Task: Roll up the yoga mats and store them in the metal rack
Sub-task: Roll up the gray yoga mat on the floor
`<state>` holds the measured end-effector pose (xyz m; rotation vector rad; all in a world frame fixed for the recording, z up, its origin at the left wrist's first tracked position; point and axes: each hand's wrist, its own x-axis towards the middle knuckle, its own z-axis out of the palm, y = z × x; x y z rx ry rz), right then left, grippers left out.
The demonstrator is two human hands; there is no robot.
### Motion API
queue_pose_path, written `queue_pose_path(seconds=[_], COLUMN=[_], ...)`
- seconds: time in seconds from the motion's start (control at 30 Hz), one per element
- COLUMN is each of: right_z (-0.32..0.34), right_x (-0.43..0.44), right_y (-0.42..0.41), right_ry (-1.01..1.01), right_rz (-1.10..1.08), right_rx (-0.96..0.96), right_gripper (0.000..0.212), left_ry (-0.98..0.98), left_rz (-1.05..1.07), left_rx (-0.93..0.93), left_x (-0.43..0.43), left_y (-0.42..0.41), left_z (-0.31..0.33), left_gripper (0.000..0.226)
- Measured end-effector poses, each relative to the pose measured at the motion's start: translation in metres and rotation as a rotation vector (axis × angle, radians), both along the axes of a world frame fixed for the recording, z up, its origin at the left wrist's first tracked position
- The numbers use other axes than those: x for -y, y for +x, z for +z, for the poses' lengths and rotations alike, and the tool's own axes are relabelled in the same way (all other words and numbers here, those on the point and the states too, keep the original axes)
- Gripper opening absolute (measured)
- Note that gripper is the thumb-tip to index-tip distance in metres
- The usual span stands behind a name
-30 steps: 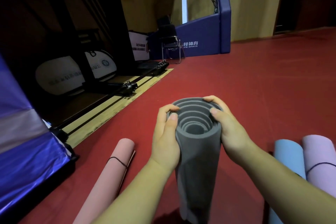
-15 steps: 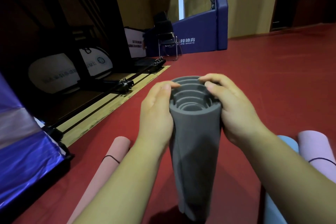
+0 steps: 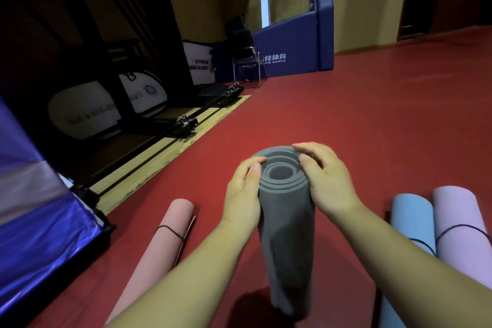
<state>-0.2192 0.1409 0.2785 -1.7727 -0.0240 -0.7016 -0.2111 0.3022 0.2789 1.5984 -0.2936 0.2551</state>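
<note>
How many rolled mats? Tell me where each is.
4. Grey mat upright in left hand and right hand; pink mat lying left; blue mat and lilac mat lying right. More may be offscreen.

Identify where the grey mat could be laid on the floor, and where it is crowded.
Free: the wide red floor beyond the grey mat, up to the chair; also the strip between it and the pink mat. Crowded: right, where blue mat and lilac mat lie side by side.
</note>
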Motion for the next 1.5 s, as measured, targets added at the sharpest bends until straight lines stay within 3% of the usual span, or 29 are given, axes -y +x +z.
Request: queue_pose_path(seconds=[0.07, 0.2, 0.43, 0.57, 0.67, 0.77, 0.83, 0.9, 1.0, 1.1, 1.17, 1.27, 1.4, 1.5], right_z=[0.001, 0.002, 0.044, 0.014, -0.003, -0.002, -0.001, 0.002, 0.004, 0.006, 0.013, 0.019, 0.031, 0.054], right_x=[-0.004, -0.018, -0.008, 0.002, 0.004, 0.005, 0.008, 0.001, -0.016, -0.028, -0.037, -0.051, -0.050, -0.051], right_y=[-0.003, -0.009, -0.002, 0.010, 0.020, 0.021, 0.012, -0.003, -0.022, -0.028, -0.026, -0.014, 0.000, 0.006], right_ry=[-0.005, 0.280, 0.246, 0.142, 0.175, -0.079, -0.277, -0.339, -0.547, -0.816, -0.905, -0.915, -0.811, -0.877], right_rz=[-0.001, 0.161, 0.088, 0.080, 0.083, -0.016, -0.120, -0.110, -0.034, -0.089, -0.141, -0.165, 0.005, 0.074], right_rx=[0.018, -0.068, 0.063, -0.037, -0.139, -0.074, 0.088, 0.199, 0.164, 0.041, -0.054, -0.087, -0.044, 0.013], right_gripper=[0.029, 0.024, 0.023, 0.030, 0.029, 0.030, 0.030, 0.026, 0.064, 0.111, 0.124, 0.118, 0.105, 0.099], left_ry=[-0.022, -0.054, -0.125, -0.004, 0.023, 0.019, 0.064, 0.121, 0.131, 0.053, 0.006, -0.008, -0.059, -0.153], left_rz=[-0.041, -0.004, 0.012, 0.071, 0.082, 0.042, 0.007, -0.027, -0.069, -0.142, -0.167, -0.153, -0.145, -0.178], left_rx=[-0.031, -0.018, 0.003, -0.018, -0.109, -0.124, -0.092, -0.071, -0.102, -0.299, -0.400, -0.418, -0.364, -0.330], left_x=[-0.006, -0.004, 0.009, 0.016, 0.015, 0.008, 0.003, 0.001, -0.005, -0.020, -0.030, -0.038, -0.052, -0.065], left_y=[0.000, -0.003, 0.008, 0.011, 0.015, 0.013, 0.011, 0.011, 0.011, 0.006, 0.005, 0.010, 0.021, 0.026], left_z=[0.002, 0.007, 0.047, 0.014, 0.004, 0.010, 0.010, 0.009, 0.018, 0.028, 0.033, 0.034, 0.028, 0.026], left_gripper=[0.022, 0.023, 0.022, 0.025, 0.024, 0.024, 0.024, 0.027, 0.032, 0.042, 0.046, 0.045, 0.046, 0.049])
